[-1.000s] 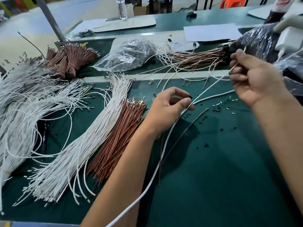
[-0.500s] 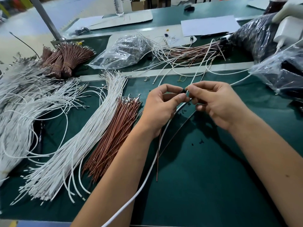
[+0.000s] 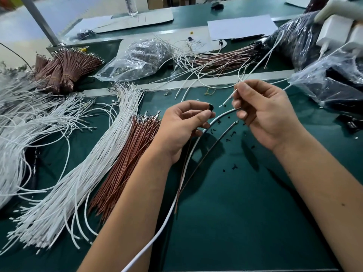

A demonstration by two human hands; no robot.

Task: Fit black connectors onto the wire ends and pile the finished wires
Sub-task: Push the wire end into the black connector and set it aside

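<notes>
My left hand (image 3: pixel 182 124) pinches a small black connector (image 3: pixel 211 107) between thumb and forefinger above the green mat. My right hand (image 3: pixel 263 112) grips a thin white wire (image 3: pixel 228 99), whose bare tip points at the connector with a small gap between them. A longer white wire (image 3: pixel 188 160) and a brown wire (image 3: pixel 206 152) run under my hands toward the near edge. Tiny black connectors (image 3: pixel 229 138) lie scattered on the mat below my hands.
A fan of white wires (image 3: pixel 94 161) and brown wires (image 3: pixel 125 165) lies on the left of the green mat (image 3: pixel 245 222). Bound brown bundles (image 3: pixel 64 69) and clear plastic bags (image 3: pixel 137 59) sit further back. Dark bags (image 3: pixel 332 85) crowd the right.
My right hand came down from the far right pile with a white wire to meet my left hand. Now the two hands have drawn slightly apart, wire tip facing the connector.
</notes>
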